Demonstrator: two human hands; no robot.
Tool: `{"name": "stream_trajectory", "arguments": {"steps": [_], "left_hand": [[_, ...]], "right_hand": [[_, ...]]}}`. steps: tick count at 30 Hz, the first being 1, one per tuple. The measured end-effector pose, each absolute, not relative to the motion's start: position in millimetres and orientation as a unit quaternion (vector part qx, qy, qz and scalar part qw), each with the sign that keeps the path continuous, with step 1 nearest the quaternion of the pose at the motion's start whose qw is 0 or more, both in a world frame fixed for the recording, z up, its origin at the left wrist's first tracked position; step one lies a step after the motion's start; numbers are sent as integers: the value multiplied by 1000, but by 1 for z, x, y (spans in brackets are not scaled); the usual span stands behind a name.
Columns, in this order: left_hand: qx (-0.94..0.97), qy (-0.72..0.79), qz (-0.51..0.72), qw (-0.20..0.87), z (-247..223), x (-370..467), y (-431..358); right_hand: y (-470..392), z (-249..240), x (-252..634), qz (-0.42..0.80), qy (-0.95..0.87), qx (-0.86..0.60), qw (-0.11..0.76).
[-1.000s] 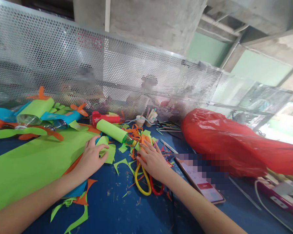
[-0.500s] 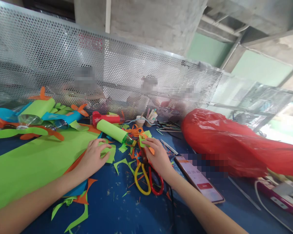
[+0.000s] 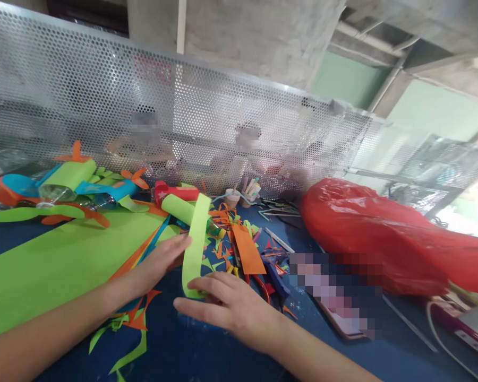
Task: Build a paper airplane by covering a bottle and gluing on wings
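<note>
A light green paper strip (image 3: 196,239) stands raised between my hands, its lower end curved. My right hand (image 3: 233,307) has its fingers on the strip's lower end. My left hand (image 3: 163,260) touches the strip's left edge with its fingertips; its grip is partly hidden. Behind the strip lies a bottle wrapped in green paper (image 3: 178,208). An orange paper piece (image 3: 248,249) rests over the scissors (image 3: 262,286), right of the strip. Large green sheets (image 3: 63,254) lie to the left.
Paper-covered bottles with propellers (image 3: 69,175) sit at the back left. Green and orange scraps (image 3: 137,318) lie near the front. On the right are a phone (image 3: 344,323) and a red plastic bag (image 3: 366,233). A perforated metal screen (image 3: 207,116) stands behind, with people beyond it.
The green strip is now up between my hands. My right hand has moved left and nearer, away from the scissors. An orange piece now covers part of the scissors.
</note>
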State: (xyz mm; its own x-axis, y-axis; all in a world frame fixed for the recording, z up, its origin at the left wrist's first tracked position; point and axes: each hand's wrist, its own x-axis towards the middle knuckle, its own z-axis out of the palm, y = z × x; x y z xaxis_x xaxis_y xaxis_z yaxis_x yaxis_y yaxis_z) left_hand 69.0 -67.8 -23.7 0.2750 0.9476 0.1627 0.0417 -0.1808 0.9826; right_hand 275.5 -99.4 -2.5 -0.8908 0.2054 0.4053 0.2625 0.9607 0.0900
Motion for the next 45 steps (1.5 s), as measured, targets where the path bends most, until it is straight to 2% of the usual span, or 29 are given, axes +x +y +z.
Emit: {"name": "stream_trajectory", "arguments": {"steps": [4, 10, 15, 17, 20, 22, 30, 37, 45], "left_hand": [[561, 383, 450, 579, -30, 74, -68], [547, 345, 416, 639, -34, 77, -75], [562, 326, 322, 688, -24, 83, -88], [558, 326, 288, 707, -20, 84, -92], [553, 318, 256, 726, -16, 85, -95], [539, 318, 253, 738, -18, 86, -96], [407, 231, 348, 812, -31, 88, -91], [506, 331, 377, 702, -40, 90, -84], [552, 379, 375, 641, -53, 90, -76]], "right_hand": [[-99, -8, 269, 38, -971, -127, 200], [-85, -13, 271, 171, -859, -312, 368], [-68, 5, 281, 178, -742, -423, 488], [-64, 7, 283, 231, -723, -417, 501], [-60, 2, 282, 364, -696, -394, 478], [-59, -3, 280, 407, -685, -385, 465], [-55, -9, 282, 409, -681, -381, 473], [-53, -7, 285, 371, -683, -391, 494], [-45, -8, 290, 357, -681, -392, 505]]}}
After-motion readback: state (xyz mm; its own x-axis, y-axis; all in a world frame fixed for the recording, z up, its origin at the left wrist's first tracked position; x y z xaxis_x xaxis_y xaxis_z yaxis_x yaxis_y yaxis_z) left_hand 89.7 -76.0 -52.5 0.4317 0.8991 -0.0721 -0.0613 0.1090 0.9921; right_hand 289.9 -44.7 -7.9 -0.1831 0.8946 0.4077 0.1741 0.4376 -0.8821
